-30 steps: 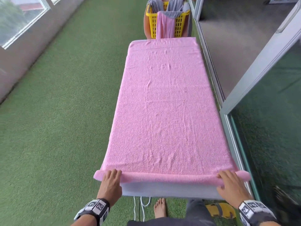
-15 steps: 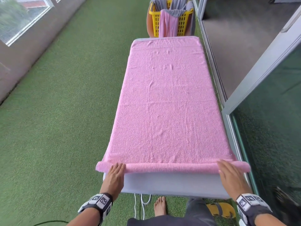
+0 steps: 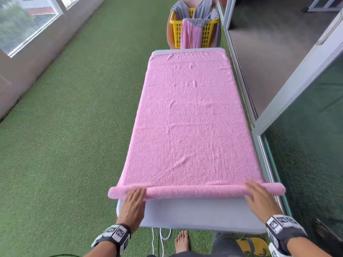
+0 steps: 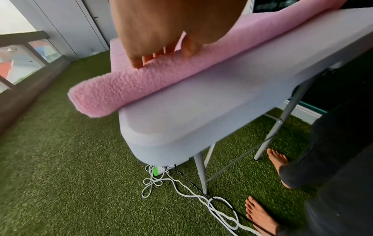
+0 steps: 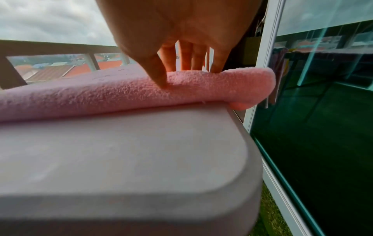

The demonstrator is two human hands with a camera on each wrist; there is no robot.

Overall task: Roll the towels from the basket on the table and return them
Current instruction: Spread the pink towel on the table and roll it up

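Note:
A long pink towel (image 3: pixel 187 119) lies spread along the white folding table (image 3: pixel 194 214). Its near end is wound into a thin roll (image 3: pixel 194 191) across the table's width, with both ends overhanging the sides. My left hand (image 3: pixel 134 199) presses flat on the roll's left part (image 4: pixel 125 86), fingers straight. My right hand (image 3: pixel 258 193) lies flat on the roll's right part (image 5: pixel 125 92), fingers straight and thumb touching its front. A yellow basket (image 3: pixel 193 32) beyond the table's far end holds grey towels, and a pink one hangs over its rim.
Green turf (image 3: pixel 74 127) covers the floor to the left. A glass sliding door and its frame (image 3: pixel 289 101) run close along the table's right side. White cables (image 4: pixel 181 188) lie under the near end by the table legs, near the person's bare feet (image 4: pixel 260 217).
Both hands have pushed the rolled end forward along the table. The roll has grown rounder and more bare table shows in front of it.

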